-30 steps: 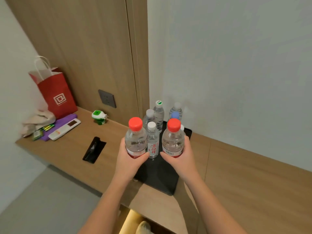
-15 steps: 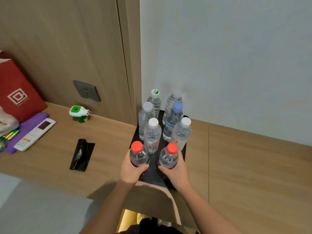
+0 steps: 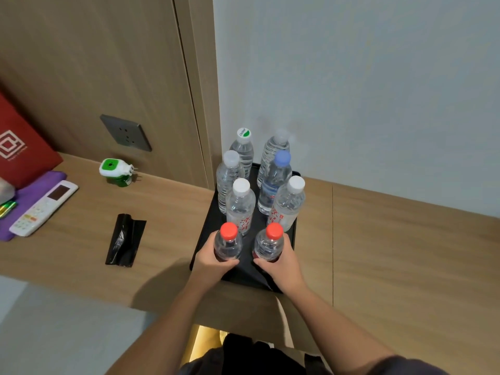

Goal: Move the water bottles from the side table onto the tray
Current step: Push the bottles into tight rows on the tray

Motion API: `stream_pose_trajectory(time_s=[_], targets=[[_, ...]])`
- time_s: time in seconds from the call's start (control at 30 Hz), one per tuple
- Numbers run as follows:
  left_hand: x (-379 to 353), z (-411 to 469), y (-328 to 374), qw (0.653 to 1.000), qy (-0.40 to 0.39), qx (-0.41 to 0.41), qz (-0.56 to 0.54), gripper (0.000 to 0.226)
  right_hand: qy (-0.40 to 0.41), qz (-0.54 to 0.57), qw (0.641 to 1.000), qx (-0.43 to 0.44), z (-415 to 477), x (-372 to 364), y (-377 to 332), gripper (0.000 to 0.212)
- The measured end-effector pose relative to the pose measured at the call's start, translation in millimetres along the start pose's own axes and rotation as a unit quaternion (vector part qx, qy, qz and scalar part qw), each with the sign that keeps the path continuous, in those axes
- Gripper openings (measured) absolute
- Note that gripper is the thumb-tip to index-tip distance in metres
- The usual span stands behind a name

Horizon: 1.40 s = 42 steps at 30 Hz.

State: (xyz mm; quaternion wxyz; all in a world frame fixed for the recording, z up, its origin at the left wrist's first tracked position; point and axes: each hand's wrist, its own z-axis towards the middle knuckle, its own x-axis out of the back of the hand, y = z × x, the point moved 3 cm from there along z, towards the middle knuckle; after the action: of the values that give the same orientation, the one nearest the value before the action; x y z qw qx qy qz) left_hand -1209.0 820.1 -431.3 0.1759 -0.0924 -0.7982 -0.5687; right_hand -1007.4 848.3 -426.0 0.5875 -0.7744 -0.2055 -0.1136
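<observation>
Fingers of the left hand (image 3: pixel 213 262) wrapped one red-capped bottle (image 3: pixel 227 243) and those of the right hand (image 3: pixel 281 263) gripped the other red-capped bottle (image 3: pixel 269 243), both upright on the black tray's (image 3: pixel 201 239) near end, before six more bottles (image 3: pixel 240 207).

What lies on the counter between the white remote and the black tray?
In the head view, a flat black plastic bag lies between the white remote and the black tray; otherwise that stretch is bare wood.
</observation>
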Motion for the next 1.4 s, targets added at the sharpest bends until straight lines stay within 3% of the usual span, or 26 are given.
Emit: stream_pose_trajectory(time_s=[0.33,0.5,0.67,0.8,0.93,1.17,1.4], targets=[[26,-12,9,0.994,-0.031,0.031,0.097,0.074,-0.151,-0.107,0.983,-0.014,7,46,-10,0.081],[52,-7,56,0.99,0.057,0.001,0.131,0.063,-0.117,-0.161,0.98,0.014,21,97,-47,0.07],[70,0,131,0.982,0.102,-0.094,0.126,0.049,-0.059,-0.169,0.98,0.087,34,127,-101,0.06],[83,22,179,0.957,0.104,-0.171,0.209,0.039,-0.025,-0.18,0.976,0.123,54,139,-143,0.05],[87,61,216,0.929,0.066,-0.198,0.306,0.044,-0.032,-0.211,0.968,0.134,84,134,-175,0.046],[65,129,241,0.88,-0.044,-0.165,0.444,0.057,-0.06,-0.313,0.939,0.131,137,108,-201,0.049],[47,161,247,0.818,-0.088,-0.156,0.547,0.034,-0.07,-0.433,0.892,0.112,170,100,-210,0.05]])
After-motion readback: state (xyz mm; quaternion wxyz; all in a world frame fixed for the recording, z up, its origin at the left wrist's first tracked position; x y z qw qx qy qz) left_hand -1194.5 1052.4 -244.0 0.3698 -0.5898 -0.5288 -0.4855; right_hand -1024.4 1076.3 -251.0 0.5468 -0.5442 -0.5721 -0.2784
